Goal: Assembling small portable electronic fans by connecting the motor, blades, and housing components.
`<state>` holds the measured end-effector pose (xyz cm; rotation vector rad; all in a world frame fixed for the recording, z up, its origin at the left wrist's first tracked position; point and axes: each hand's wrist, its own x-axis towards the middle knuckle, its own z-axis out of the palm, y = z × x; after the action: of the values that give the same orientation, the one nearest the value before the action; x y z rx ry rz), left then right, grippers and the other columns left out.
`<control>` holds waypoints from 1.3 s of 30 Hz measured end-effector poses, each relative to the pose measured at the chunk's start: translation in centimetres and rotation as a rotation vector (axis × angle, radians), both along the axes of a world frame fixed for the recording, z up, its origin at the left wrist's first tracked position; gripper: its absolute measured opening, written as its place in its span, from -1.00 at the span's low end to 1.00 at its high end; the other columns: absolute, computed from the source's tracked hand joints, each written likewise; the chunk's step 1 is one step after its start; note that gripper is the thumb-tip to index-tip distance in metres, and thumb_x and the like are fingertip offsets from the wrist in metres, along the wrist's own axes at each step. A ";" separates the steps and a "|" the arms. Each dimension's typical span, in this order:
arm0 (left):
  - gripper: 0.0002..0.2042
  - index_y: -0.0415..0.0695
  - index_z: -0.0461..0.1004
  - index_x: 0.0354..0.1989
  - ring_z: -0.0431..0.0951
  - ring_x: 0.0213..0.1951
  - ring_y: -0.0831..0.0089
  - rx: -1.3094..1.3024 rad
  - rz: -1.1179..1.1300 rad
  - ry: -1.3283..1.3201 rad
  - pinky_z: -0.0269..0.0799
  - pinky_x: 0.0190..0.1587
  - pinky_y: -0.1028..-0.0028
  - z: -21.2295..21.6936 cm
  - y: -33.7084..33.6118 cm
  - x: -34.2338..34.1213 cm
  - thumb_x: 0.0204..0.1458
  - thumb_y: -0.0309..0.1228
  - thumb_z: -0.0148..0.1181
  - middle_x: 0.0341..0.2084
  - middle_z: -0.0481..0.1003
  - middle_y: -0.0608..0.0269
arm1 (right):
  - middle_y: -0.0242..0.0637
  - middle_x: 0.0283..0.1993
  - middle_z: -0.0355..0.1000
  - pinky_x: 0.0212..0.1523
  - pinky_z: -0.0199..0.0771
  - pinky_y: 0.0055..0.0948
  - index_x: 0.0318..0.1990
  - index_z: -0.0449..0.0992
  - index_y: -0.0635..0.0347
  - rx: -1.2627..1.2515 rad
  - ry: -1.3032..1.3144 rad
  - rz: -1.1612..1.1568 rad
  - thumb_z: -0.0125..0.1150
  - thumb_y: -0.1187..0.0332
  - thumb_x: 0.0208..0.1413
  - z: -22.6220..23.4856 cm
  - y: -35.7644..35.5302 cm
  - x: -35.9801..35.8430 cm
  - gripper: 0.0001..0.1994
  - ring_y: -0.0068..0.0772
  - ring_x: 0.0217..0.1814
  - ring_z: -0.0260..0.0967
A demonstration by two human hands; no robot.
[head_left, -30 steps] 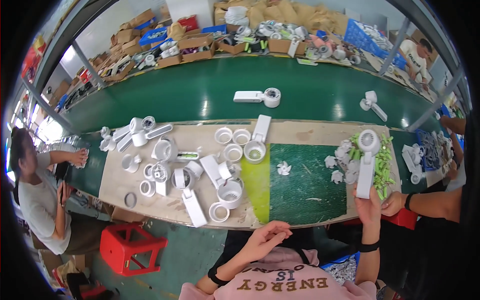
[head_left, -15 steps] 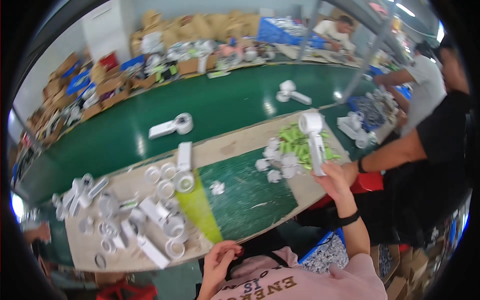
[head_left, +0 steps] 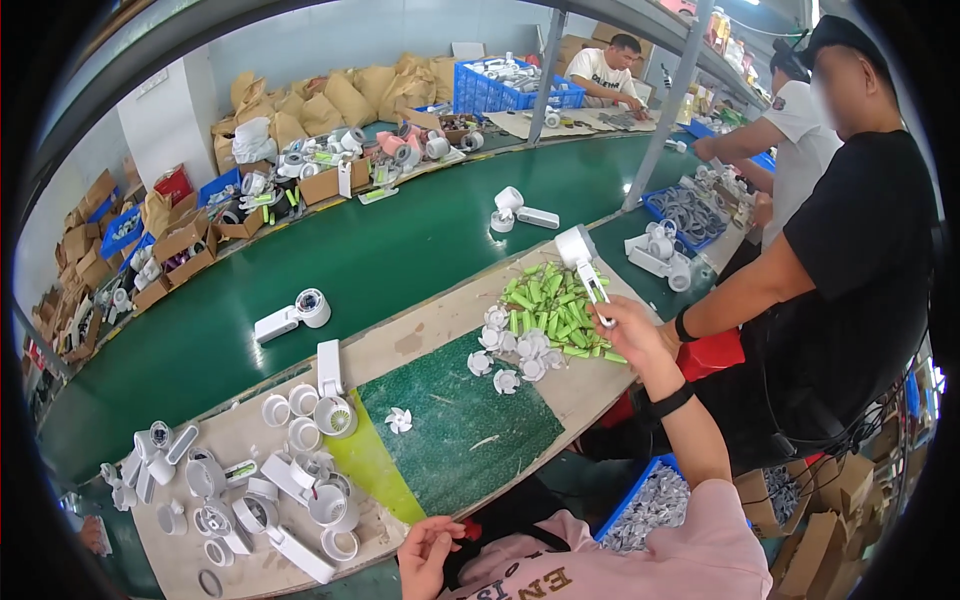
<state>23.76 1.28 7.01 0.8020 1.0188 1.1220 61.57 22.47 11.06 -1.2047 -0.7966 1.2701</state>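
Observation:
My right hand (head_left: 637, 335) grips the handle of a white handheld fan body (head_left: 592, 280). Its round head points up and away, and the handle's side looks opened up. Just beyond that hand lies a heap of lime-green battery cells (head_left: 552, 308) with thin wires, bordered by several white fan blade wheels (head_left: 535, 350). Low in front of my chest hovers my left hand (head_left: 428, 556), fingers loosely bent and apart, with nothing visible in it. On the left of the bench sit many white fan housings (head_left: 330, 505), rings and handles. A single blade wheel (head_left: 398, 420) rests on the green mat (head_left: 470, 440).
Behind the bench runs a green conveyor belt (head_left: 400, 250) carrying two fan bodies (head_left: 312, 307). A person in black (head_left: 850, 230) stands close at my right, an arm near mine. Metal posts (head_left: 668, 110) rise there. A blue bin of metallic-looking pieces (head_left: 650, 505) is below the bench.
My view has swung right, shifting the bench leftward in the picture. The fan body stays in my right hand, its head now tilted further left. My left hand's fingers have loosened slightly.

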 end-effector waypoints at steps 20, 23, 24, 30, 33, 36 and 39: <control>-0.78 -0.23 0.39 -0.08 0.46 -0.26 0.49 -0.096 0.032 -0.022 0.35 -0.22 0.54 0.5 1.5 0.1 0.11 -0.45 0.03 -0.30 0.50 0.25 | -0.05 0.09 0.22 0.13 0.08 0.10 -0.03 0.36 0.16 -0.261 -1.724 -0.377 0.15 0.34 -0.16 0.0 21.2 4.2 -0.56 0.00 0.19 0.07; -0.77 -0.23 0.38 -0.06 0.46 -0.25 0.49 -0.135 0.054 -0.031 0.35 -0.20 0.53 0.8 1.8 -0.1 0.12 -0.45 0.02 -0.29 0.50 0.24 | -0.07 0.09 0.25 0.12 0.11 0.08 -0.05 0.39 0.12 -0.281 -1.688 -0.041 0.13 0.33 -0.16 -1.4 27.0 2.2 -0.59 0.04 0.19 0.09; -0.77 -0.23 0.38 -0.06 0.46 -0.24 0.49 -0.162 0.051 -0.040 0.35 -0.20 0.53 0.9 1.9 -0.3 0.12 -0.45 0.02 -0.28 0.50 0.23 | -0.06 0.09 0.26 0.10 0.18 0.06 -0.01 0.36 0.09 -0.293 -1.734 0.067 0.21 0.30 -0.22 -2.9 29.4 2.6 -0.51 0.06 0.19 0.10; -0.76 -0.23 0.37 -0.06 0.47 -0.22 0.48 -0.236 0.095 -0.066 0.34 -0.19 0.53 1.9 2.7 -1.3 0.10 -0.46 0.03 -0.24 0.49 0.21 | -0.01 -0.06 0.40 0.03 0.32 -0.11 -0.11 0.40 0.20 -0.264 -1.872 0.289 0.38 0.27 -0.43 -6.1 33.9 2.1 -0.43 0.00 0.04 0.33; -0.76 -0.23 0.37 -0.05 0.47 -0.23 0.48 -0.222 0.099 -0.056 0.35 -0.19 0.53 1.8 3.3 -1.2 0.11 -0.46 0.02 -0.24 0.49 0.21 | 0.03 -0.08 0.40 -0.01 0.36 -0.20 -0.18 0.42 0.29 -0.230 -1.836 0.311 0.36 0.23 -0.42 -5.3 34.1 1.1 -0.46 -0.02 0.01 0.36; -0.76 -0.22 0.36 -0.04 0.47 -0.23 0.47 -0.184 0.028 -0.092 0.35 -0.18 0.54 1.7 4.4 -0.8 0.13 -0.44 0.01 -0.24 0.48 0.21 | 0.07 -0.14 0.42 -0.07 0.40 -0.29 -0.23 0.41 0.37 -0.122 -1.630 0.197 0.34 0.19 -0.42 -2.0 33.1 0.3 -0.46 -0.02 -0.06 0.39; -0.74 -0.19 0.33 -0.01 0.46 -0.22 0.47 -0.047 -0.105 -0.094 0.36 -0.17 0.54 1.6 5.2 -0.1 0.14 -0.42 0.01 -0.24 0.48 0.22 | 0.05 -0.33 0.45 -0.28 0.45 -0.33 -0.28 0.39 0.40 -0.003 -1.317 0.147 0.31 0.19 -0.40 1.4 31.9 -0.7 -0.49 -0.11 -0.28 0.47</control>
<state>23.64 6.46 8.57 0.7499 0.9115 1.0324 60.83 54.39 12.42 -1.9891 -1.8169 0.4253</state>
